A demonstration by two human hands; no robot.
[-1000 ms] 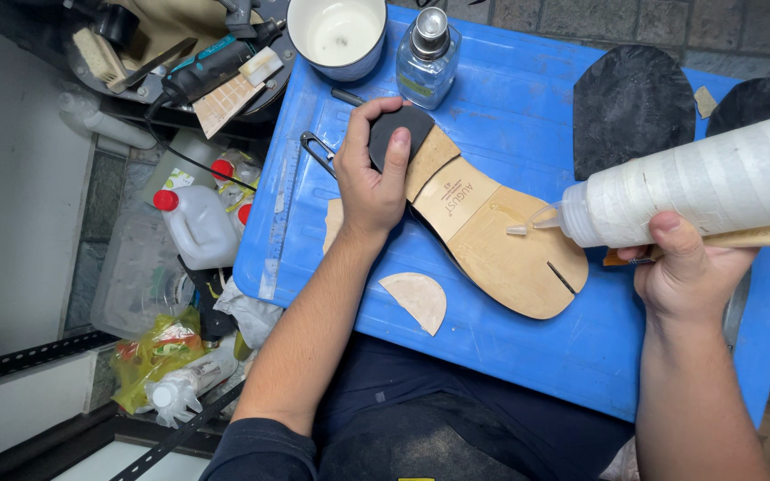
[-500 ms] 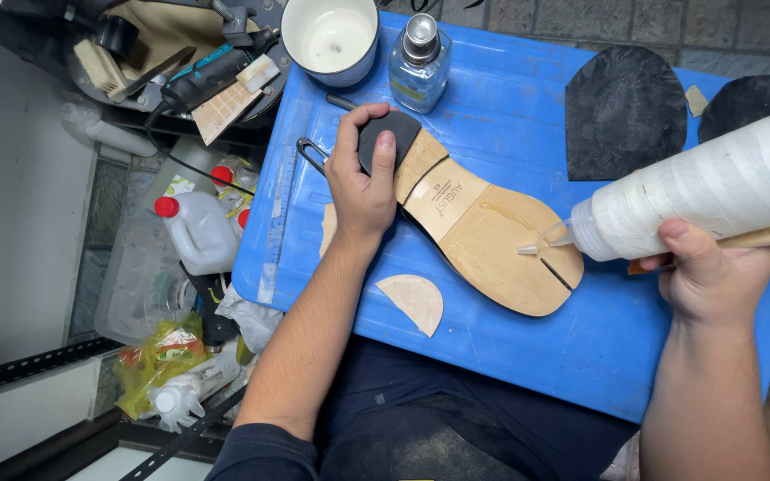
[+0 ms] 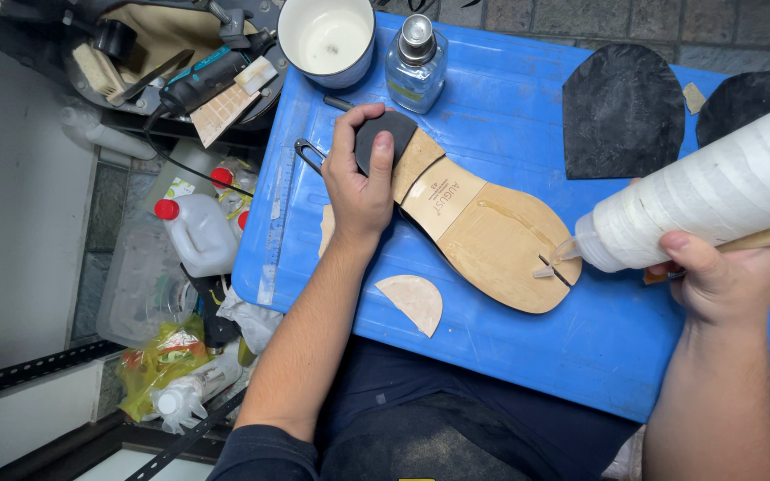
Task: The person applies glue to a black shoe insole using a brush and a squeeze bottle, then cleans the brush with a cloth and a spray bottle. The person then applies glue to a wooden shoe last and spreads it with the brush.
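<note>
A tan leather shoe sole (image 3: 483, 233) lies bottom-up on the blue table (image 3: 510, 356), its dark heel at ten o'clock and its broad forepart at four o'clock. The left hand (image 3: 360, 183) presses down on the black heel (image 3: 383, 134), fingers curled over it and the thumb laid along its edge, so that grip is clamped on the heel end. A small dark stamp sits on the sole's waist, just past the thumb.

The right hand (image 3: 715, 276) is wrapped round a large white squeeze bottle (image 3: 715, 191) that lies tilted, its nozzle pointing toward nine o'clock and touching the forepart beside a short dark slit. A glossy wet streak runs along the leather there. A thin wooden stick shows under the bottle by the fingers.

At six o'clock from the left hand a pale half-round leather piece (image 3: 413, 301) rests on the table. At twelve o'clock stand a white cup (image 3: 327, 40) and a clear glass bottle with a metal cap (image 3: 416, 62). Two black rubber sole pieces (image 3: 621, 111) lie at one o'clock.

Off the table's nine o'clock edge, lower down, a white jug with a red cap (image 3: 196, 236) stands among clutter, with a yellow-green plastic bag (image 3: 160, 361) at seven o'clock and a white spray bottle lying beside it.
</note>
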